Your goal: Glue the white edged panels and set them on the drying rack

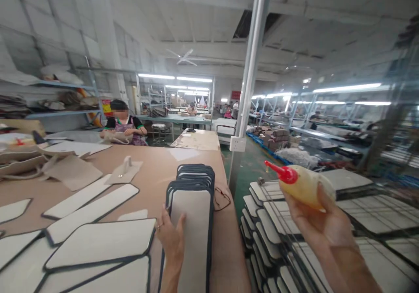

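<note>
In my right hand is a yellowish squeeze bottle with a red nozzle that points left, the fingers wrapped round its body. The bottle is up in the air above a rack at the right. My left hand touches the left side of a stack of pale panels with dark edges. Its thumb lies on the top panel, and its fingers are stretched out and apart along the stack's edge. The stack stands close to the right edge of the brown table.
Loose pale panels cover the table's left part, near a beige piece with a handle. Eyeglasses lie right of the stack. A wire rack holds several panels. A metal post rises beyond. A co-worker sits across the table.
</note>
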The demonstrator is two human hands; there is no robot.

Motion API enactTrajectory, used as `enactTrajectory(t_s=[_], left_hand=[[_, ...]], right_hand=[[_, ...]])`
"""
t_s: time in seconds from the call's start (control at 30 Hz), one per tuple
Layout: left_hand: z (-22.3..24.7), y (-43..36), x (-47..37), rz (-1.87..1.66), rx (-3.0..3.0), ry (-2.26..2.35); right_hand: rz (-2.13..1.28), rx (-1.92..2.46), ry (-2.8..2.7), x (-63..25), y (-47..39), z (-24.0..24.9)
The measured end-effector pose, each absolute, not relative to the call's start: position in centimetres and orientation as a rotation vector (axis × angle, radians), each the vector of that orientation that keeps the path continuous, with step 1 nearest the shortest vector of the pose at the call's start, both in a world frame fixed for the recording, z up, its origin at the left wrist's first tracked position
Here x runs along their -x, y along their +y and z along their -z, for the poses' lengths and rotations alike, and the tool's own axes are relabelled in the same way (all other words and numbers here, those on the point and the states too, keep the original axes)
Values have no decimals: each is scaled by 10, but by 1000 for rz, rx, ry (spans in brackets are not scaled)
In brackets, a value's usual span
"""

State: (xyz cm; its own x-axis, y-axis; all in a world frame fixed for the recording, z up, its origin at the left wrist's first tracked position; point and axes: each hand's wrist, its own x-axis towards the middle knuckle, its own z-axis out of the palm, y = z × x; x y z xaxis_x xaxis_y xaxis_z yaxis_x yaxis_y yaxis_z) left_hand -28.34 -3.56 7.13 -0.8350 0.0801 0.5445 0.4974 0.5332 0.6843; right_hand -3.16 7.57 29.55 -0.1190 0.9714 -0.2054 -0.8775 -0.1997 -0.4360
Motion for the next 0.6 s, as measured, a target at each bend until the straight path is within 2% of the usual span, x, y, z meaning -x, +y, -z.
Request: enactTrajectory(t_s=[0.23,0.6], left_hand=[[-49,-51,290,1322,556,-2221],[-88,-66,261,1924,412,-2340]], right_hand=[[-1752,548,-321,97,75,-287],[-1830,457,-410,118,73,-278]])
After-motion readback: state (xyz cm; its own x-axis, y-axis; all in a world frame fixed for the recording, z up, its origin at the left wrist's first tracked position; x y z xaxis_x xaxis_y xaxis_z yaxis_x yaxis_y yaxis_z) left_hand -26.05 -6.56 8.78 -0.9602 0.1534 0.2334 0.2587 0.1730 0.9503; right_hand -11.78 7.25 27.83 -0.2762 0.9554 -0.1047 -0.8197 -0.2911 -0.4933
